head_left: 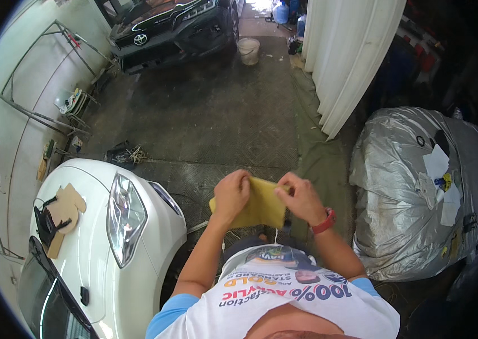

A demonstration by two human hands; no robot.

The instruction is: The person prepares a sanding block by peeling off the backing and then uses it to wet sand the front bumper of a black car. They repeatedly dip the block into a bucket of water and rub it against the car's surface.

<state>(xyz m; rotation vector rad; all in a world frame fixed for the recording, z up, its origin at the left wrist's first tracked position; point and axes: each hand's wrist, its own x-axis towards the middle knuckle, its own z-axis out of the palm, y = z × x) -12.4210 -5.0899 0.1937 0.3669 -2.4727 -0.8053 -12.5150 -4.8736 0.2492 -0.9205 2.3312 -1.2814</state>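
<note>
In front of my body I hold a yellow sheet [262, 208], bent and stiff-looking like paper or thin abrasive. My left hand [232, 195] is closed over its left side. At the upper right corner, the thumb and fingers of my right hand [302, 198] pinch its edge; a red band circles that wrist. The sheet slants down between both hands, above the floor. Closest on the left is the front of a white car [89, 209] with its clear headlight [126, 220].
Brown cut pieces [65, 206] and a black part lie on the white car's hood. A silver-covered bulk [414, 226] stands at the right, with papers on top. Ahead are a dark car [177, 34], a white bucket [248, 52] and a pale curtain [352, 56]. A metal frame [41, 116] leans at the left wall.
</note>
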